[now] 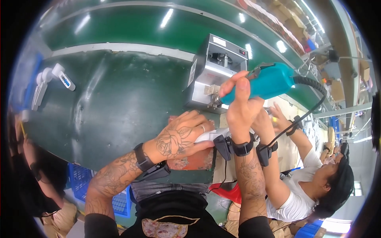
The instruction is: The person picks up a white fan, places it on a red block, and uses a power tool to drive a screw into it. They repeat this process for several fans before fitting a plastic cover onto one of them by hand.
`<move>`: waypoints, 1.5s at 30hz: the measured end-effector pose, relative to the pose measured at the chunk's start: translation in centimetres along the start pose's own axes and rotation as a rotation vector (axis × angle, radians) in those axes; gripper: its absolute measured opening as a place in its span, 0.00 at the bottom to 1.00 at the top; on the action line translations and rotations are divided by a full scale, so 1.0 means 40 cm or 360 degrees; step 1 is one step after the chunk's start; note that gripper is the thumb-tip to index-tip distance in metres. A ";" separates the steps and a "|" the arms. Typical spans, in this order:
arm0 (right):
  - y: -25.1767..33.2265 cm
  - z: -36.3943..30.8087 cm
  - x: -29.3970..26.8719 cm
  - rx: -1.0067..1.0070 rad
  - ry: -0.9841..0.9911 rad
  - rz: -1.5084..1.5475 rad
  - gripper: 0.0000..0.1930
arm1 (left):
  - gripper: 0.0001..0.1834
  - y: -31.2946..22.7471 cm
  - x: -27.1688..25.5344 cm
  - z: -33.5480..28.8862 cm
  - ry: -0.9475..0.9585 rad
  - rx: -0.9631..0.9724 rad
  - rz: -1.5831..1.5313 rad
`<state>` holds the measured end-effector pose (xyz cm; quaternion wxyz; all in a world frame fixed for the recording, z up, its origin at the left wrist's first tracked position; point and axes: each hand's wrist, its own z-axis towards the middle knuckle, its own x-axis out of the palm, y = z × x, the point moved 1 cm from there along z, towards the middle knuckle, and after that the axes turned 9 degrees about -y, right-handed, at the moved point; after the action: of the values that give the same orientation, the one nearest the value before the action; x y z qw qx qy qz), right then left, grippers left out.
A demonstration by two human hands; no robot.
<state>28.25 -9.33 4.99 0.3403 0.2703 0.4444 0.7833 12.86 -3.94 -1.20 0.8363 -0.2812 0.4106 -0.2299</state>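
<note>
A teal electric screwdriver [270, 82] with a metal nose is gripped in my right hand [240, 105], raised over the bench. Its nose points left and down at the front of a grey screw feeder [200, 90], close to a small brass-coloured block; whether the two touch I cannot tell. My left hand [184, 133] lies low over a worn reddish mat [194, 160], fingers curled round a white plastic part [206, 136]. Most of that part is hidden under the fingers.
A black coiled cable [313, 83] runs from the screwdriver past my right forearm. Close on the right, a co-worker in a white shirt [289, 198] reaches in. White devices [63, 77] lie at the left on the green bench [131, 91]. A blue crate [79, 178] stands below.
</note>
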 end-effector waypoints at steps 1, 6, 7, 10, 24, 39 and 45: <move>-0.002 0.000 0.001 -0.0012 0.0010 0.0038 0.19 | 0.25 0.004 0.001 0.000 0.0002 0.0003 -0.0027; 0.018 -0.018 0.002 0.0037 0.0025 0.0035 0.18 | 0.24 0.004 0.001 -0.003 0.0027 -0.0042 -0.0073; 0.032 -0.030 0.002 0.0102 -0.0018 -0.0005 0.18 | 0.23 0.004 0.000 -0.004 0.0034 -0.0047 -0.0048; 0.063 -0.076 -0.040 0.0132 -0.0047 0.0008 0.21 | 0.23 0.004 0.000 0.000 0.0026 -0.0038 -0.0051; 0.051 -0.138 -0.084 0.0249 0.0017 0.0016 0.26 | 0.23 0.003 0.007 -0.002 0.0020 -0.0077 -0.0050; 0.042 -0.133 -0.072 0.0301 -0.0014 -0.0011 0.24 | 0.23 -0.002 0.002 0.001 0.0022 -0.0011 0.0108; 0.061 -0.058 -0.041 0.0084 -0.0101 -0.0069 0.25 | 0.21 -0.010 -0.019 0.004 0.0053 -0.0017 -0.0113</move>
<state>26.86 -12.69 5.89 0.3637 0.2942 0.4598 0.7548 12.52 -3.73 -0.44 0.8192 -0.2962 0.4155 -0.2618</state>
